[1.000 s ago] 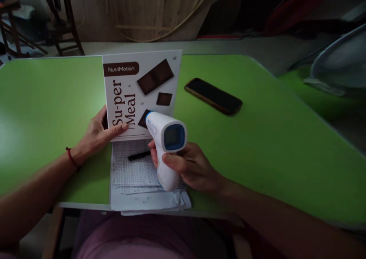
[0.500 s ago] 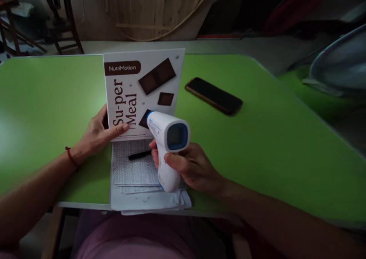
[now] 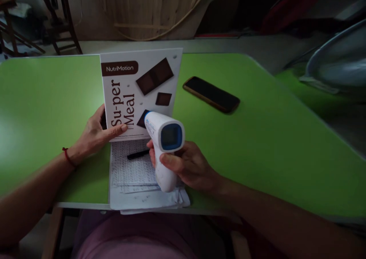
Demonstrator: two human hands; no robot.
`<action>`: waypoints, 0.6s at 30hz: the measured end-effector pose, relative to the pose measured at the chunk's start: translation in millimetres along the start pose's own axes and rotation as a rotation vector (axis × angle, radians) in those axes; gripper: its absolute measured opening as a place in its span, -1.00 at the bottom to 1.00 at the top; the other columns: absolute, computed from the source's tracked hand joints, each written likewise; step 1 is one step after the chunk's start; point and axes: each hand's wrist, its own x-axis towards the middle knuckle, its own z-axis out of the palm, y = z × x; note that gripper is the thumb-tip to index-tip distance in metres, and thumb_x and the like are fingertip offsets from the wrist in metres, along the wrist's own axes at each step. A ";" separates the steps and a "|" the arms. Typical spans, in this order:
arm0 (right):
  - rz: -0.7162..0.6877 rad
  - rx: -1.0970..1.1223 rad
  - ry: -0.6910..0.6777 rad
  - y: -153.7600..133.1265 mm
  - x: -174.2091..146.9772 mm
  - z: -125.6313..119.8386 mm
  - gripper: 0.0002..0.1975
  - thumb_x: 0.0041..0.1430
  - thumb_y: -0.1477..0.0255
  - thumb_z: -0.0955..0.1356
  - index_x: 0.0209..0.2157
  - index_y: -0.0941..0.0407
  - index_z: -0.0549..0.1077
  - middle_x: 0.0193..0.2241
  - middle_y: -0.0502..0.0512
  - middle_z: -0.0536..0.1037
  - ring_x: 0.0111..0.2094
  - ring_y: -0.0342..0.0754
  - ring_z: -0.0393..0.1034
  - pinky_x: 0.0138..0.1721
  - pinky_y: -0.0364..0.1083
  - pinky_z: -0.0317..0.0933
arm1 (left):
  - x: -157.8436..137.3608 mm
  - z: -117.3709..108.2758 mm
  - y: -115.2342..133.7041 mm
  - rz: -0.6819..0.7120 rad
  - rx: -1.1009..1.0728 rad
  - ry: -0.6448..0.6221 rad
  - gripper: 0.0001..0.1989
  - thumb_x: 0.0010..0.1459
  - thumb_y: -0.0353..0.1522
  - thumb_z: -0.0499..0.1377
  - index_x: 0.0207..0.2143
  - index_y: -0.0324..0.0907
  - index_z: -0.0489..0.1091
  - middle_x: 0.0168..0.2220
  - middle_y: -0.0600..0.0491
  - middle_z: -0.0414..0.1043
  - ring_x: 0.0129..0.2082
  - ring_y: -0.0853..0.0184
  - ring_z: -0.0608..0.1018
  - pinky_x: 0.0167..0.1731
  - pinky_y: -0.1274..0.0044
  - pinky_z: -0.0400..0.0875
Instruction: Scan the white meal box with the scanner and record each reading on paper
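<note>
My left hand (image 3: 98, 131) grips the lower left edge of a white box (image 3: 120, 95) printed "NutriMotion Su-per Meal", thumb across its front and the other fingers hidden behind. The box is held tilted up, its printed face toward me. In my right hand (image 3: 188, 162) is a white and blue infrared thermometer (image 3: 166, 171), my fingers closed around its handle. Its nose points at the lower part of the box, and its dark screen faces me. Whether nose and box touch, I cannot tell. Below the box lie handwritten papers (image 3: 128, 175) with a black pen (image 3: 138, 154) on them.
A smartphone (image 3: 211, 94) in a brown case lies to the right of the box on the green table (image 3: 271, 144). Beyond the far edge stand a dark wooden chair (image 3: 67, 34) and a round wooden panel (image 3: 154, 7). A greyish rounded object (image 3: 340, 57) is at the right.
The whole view has shifted slightly, so everything sits a little further left. Both hands keep their hold, and the thermometer stays aimed at the box.
</note>
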 end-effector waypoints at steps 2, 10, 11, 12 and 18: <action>0.002 0.001 -0.009 -0.7 0.0 -1.5 -0.63 0.13 0.12 0.45 -0.44 0.09 0.34 -0.53 -0.02 0.38 -0.50 -0.15 0.25 -0.50 -0.11 0.17 | 0.6 -2.2 -0.1 -0.014 0.049 0.018 -0.49 0.10 -0.06 0.43 -0.06 -0.17 0.41 0.08 -0.17 0.52 0.03 -0.03 0.61 -0.06 0.20 0.65; -0.085 -0.079 0.021 -13.2 -1.2 -5.8 -0.74 0.14 0.24 0.47 -0.45 0.11 0.45 -0.52 0.00 0.44 -0.50 -0.14 0.30 -0.48 -0.11 0.22 | 1.4 -3.4 1.6 -0.158 -0.010 0.026 -0.29 0.00 0.00 0.47 0.02 -0.23 0.34 0.14 -0.23 0.47 0.10 -0.08 0.56 -0.03 0.14 0.61; -0.132 -0.110 0.043 -14.8 -1.2 -9.7 -0.78 0.13 0.26 0.47 -0.44 0.11 0.48 -0.51 0.00 0.47 -0.50 -0.14 0.33 -0.48 -0.11 0.24 | 1.1 -3.0 2.2 -0.167 -0.025 0.016 -0.30 0.01 -0.02 0.47 0.02 -0.24 0.34 0.13 -0.22 0.48 0.10 -0.07 0.56 -0.02 0.14 0.60; -0.198 -0.150 0.078 -16.3 -1.1 -16.0 -0.81 0.13 0.29 0.48 -0.42 0.10 0.50 -0.50 0.01 0.52 -0.49 -0.13 0.36 -0.48 -0.11 0.26 | 0.8 -2.6 2.7 -0.171 -0.033 0.007 -0.31 0.01 -0.03 0.47 0.02 -0.24 0.35 0.13 -0.22 0.48 0.10 -0.06 0.56 -0.01 0.14 0.60; -0.435 -0.853 0.474 -19.3 4.2 -92.6 -0.68 0.06 0.28 0.52 -0.14 0.09 0.60 -0.24 0.16 0.67 -0.30 0.04 0.55 -0.39 -0.02 0.40 | 0.0 -2.7 0.8 -0.151 0.002 0.004 -0.26 0.00 -0.04 0.48 0.07 -0.25 0.33 0.14 -0.23 0.46 0.08 -0.04 0.56 0.00 0.11 0.60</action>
